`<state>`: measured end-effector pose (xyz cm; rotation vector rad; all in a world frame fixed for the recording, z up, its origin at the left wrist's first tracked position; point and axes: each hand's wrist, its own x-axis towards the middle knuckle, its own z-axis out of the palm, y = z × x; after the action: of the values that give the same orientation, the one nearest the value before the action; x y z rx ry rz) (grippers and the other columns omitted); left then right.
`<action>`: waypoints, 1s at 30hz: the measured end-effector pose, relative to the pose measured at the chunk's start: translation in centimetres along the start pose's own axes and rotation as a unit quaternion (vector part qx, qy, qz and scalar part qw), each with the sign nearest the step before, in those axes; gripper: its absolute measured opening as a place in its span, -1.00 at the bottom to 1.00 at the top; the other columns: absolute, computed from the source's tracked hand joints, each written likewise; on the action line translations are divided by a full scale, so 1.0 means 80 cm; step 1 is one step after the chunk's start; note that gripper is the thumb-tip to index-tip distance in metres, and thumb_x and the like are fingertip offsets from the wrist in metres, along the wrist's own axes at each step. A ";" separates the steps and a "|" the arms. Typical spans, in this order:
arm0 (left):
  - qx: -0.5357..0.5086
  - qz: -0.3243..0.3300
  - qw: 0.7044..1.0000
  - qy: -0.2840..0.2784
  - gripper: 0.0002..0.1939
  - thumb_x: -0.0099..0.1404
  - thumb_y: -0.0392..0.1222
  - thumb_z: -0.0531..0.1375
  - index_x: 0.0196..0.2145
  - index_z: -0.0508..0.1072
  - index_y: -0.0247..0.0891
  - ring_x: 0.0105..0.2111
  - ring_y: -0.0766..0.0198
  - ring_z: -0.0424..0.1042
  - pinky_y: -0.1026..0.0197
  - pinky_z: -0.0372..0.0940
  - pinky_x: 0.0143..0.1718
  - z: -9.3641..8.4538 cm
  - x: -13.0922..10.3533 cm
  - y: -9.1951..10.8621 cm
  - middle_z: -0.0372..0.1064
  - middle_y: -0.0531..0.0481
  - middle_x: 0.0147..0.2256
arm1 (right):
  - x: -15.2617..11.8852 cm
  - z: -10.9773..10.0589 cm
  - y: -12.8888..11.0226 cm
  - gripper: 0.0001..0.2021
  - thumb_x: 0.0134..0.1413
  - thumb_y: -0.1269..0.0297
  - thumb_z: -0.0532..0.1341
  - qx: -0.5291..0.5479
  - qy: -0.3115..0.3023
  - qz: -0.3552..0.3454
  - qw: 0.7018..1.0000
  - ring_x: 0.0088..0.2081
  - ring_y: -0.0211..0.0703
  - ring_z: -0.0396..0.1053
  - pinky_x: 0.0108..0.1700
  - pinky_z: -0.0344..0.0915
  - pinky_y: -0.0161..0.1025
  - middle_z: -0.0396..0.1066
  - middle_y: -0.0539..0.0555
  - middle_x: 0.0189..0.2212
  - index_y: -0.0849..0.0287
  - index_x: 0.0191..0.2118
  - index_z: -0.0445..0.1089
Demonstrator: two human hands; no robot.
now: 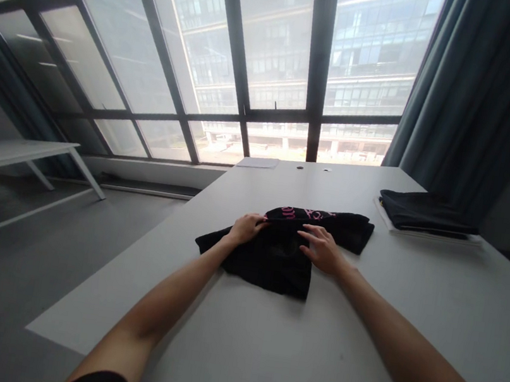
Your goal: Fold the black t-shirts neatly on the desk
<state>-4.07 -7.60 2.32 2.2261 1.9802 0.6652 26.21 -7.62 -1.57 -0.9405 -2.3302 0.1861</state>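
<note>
A black T-shirt (273, 261) with pink lettering lies partly folded on the white table (232, 341). One layer is turned over toward me, and the lettering shows along the far side of the fold. At the left end of that fold edge, my left hand (246, 228) has its fingers closed on the fabric. My right hand (324, 251) rests on the shirt's right part, fingers spread and lying over the cloth. The undersides of both hands are hidden.
A folded dark cloth (424, 212) lies on a white stack at the table's right side. A white sheet (258, 162) and small round items (300, 168) are near the far edge. Another white table (16, 149) stands left; windows and a curtain (471, 89) are beyond.
</note>
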 end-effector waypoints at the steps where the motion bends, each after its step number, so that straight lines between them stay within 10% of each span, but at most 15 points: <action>1: 0.005 -0.029 1.000 0.011 -0.70 0.43 0.07 0.13 -0.05 0.59 -0.02 -0.01 0.06 0.49 0.11 0.32 0.05 -0.005 0.015 -0.001 0.55 -0.04 -0.05 | 0.000 0.001 -0.004 -0.61 0.25 0.15 0.23 0.016 -0.017 -0.021 0.999 0.28 0.07 0.14 0.28 0.12 0.07 0.28 0.08 0.27 -0.04 0.18 0.43; 6: 0.027 -0.140 0.989 0.045 -0.54 0.49 0.07 -0.03 -0.01 0.56 -0.21 -0.02 -0.01 0.49 0.11 0.32 -0.07 -0.036 0.090 -0.020 0.54 -0.24 -0.05 | 0.001 0.002 -0.015 -0.70 0.28 0.15 0.21 0.063 -0.063 -0.053 0.995 0.20 0.02 0.26 0.26 0.19 0.03 0.45 0.08 0.11 -0.01 0.06 0.52; 11: 0.056 -0.176 0.982 0.034 -0.66 0.34 -0.11 0.21 0.00 0.53 -0.32 -0.04 -0.09 0.48 0.03 0.32 -0.02 -0.035 0.107 -0.032 0.52 -0.32 -0.09 | 0.003 0.001 -0.006 -0.65 0.30 0.26 0.14 -0.015 0.052 0.047 0.997 0.22 0.09 0.21 0.25 0.16 0.06 0.37 0.17 0.16 0.06 0.14 0.46; 15: 0.077 -0.101 0.987 0.093 -0.52 0.36 -0.27 0.14 0.23 0.34 -0.16 0.22 -0.13 0.23 -0.13 0.13 0.21 -0.021 0.090 -0.010 0.26 -0.26 0.21 | 0.005 -0.004 0.016 -0.56 0.25 0.31 0.12 -0.075 0.110 0.172 0.976 0.21 0.22 0.16 0.21 0.18 0.13 0.28 0.25 0.20 0.12 0.23 0.34; 19: 0.049 0.088 0.992 0.073 -0.74 0.42 -0.17 0.10 0.00 0.50 -0.13 0.08 0.01 0.36 0.02 0.20 0.17 -0.004 0.067 0.023 0.41 -0.11 0.03 | 0.011 -0.016 0.046 -0.57 0.25 0.30 0.12 -0.118 0.119 0.253 0.953 0.15 0.24 0.25 0.13 0.25 0.07 0.25 0.31 0.19 0.19 0.20 0.34; 24: 0.004 0.061 0.998 -0.020 -0.60 0.34 0.20 0.19 -0.18 0.54 -0.18 -0.27 0.11 0.48 0.14 0.33 -0.17 0.017 0.048 0.047 0.50 -0.05 -0.26 | 0.030 -0.032 0.076 -0.56 0.26 0.20 0.14 -0.136 -0.007 0.360 0.923 -0.08 0.24 0.48 -0.08 0.35 0.03 0.44 0.38 -0.04 0.24 0.20 0.28; 30: -0.021 0.103 0.993 -0.056 -0.78 0.35 -0.07 0.18 -0.28 0.57 -0.22 -0.25 0.15 0.48 0.19 0.31 -0.19 0.033 0.071 0.049 0.50 -0.05 -0.27 | 0.060 -0.046 0.097 -0.46 0.17 0.13 0.26 -0.146 -0.176 0.370 0.900 -0.04 0.20 0.51 -0.05 0.39 -0.01 0.49 0.37 -0.02 0.22 0.22 0.23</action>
<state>0.92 -2.14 2.77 2.4060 1.6870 0.5810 30.18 0.97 1.08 -2.0745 -2.2200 0.3385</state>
